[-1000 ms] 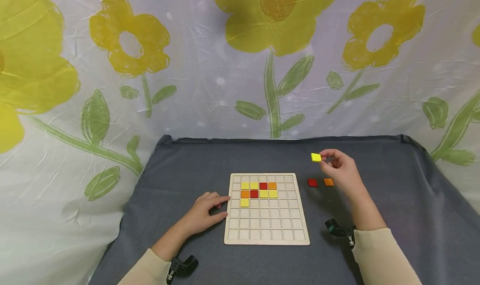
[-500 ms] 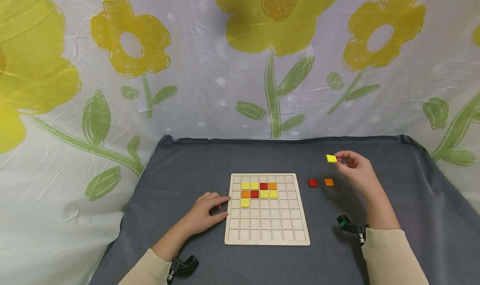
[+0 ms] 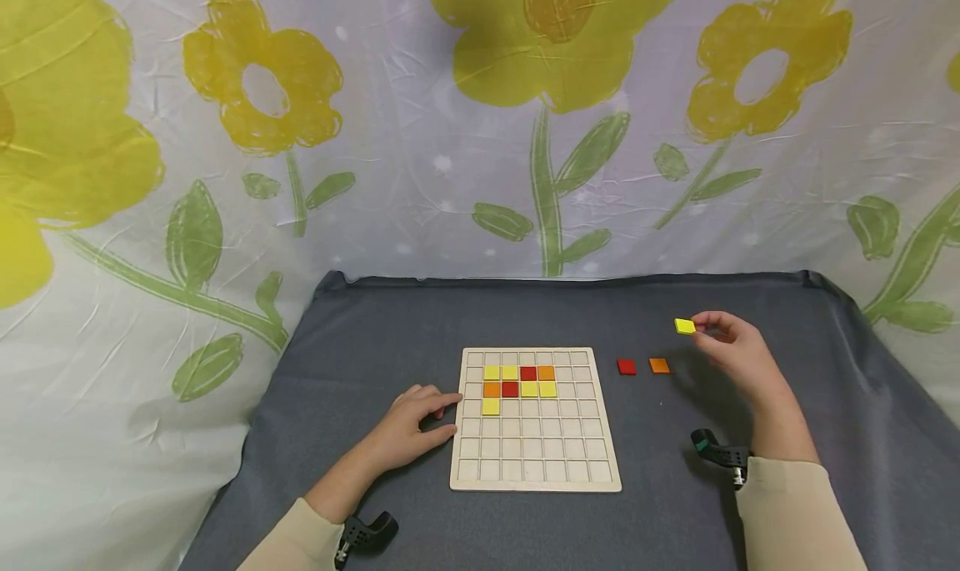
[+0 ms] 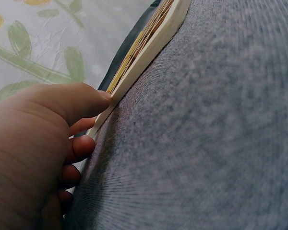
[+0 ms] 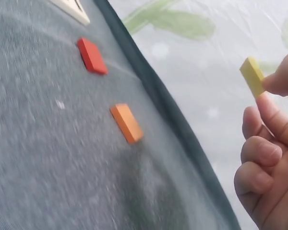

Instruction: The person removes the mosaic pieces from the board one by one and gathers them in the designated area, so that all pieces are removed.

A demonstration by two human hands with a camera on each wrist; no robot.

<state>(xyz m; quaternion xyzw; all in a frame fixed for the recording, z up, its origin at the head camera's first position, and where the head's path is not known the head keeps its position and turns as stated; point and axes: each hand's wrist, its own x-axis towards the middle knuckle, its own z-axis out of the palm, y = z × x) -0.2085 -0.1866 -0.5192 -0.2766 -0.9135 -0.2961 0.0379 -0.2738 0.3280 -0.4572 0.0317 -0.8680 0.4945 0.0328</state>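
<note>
- Right hand (image 3: 738,354) has got a yellow tile (image 3: 684,327) pinched between thumb and finger, with the other fingers curled in (right wrist view shows it nicely).
- That yellow tile is up in the air over the grey cloth (image 3: 540,313), off past the right side of the board (image 3: 532,448) and a bit farther back than the loose ones.
- Left hand (image 3: 408,427) isn't clutching anything, it's just got its thumb and index finger touching the board's left edge, pretty relaxed.
- Two loose ones lie flat on the cloth right of the board: a red tile (image 3: 626,367), then an orange tile (image 3: 659,366) just beside it, closer to the right hand. They're not touching.
- Board's a pale grid with nine tiles (image 3: 510,389) on it. Second row from the far side goes yellow, yellow, red, orange; third is orange, red, yellow, yellow; then one yellow under the left end.
- Cream sleeves (image 3: 798,513) on both arms, and behind it all a white curtain (image 3: 420,162) with big yellow flowers.
</note>
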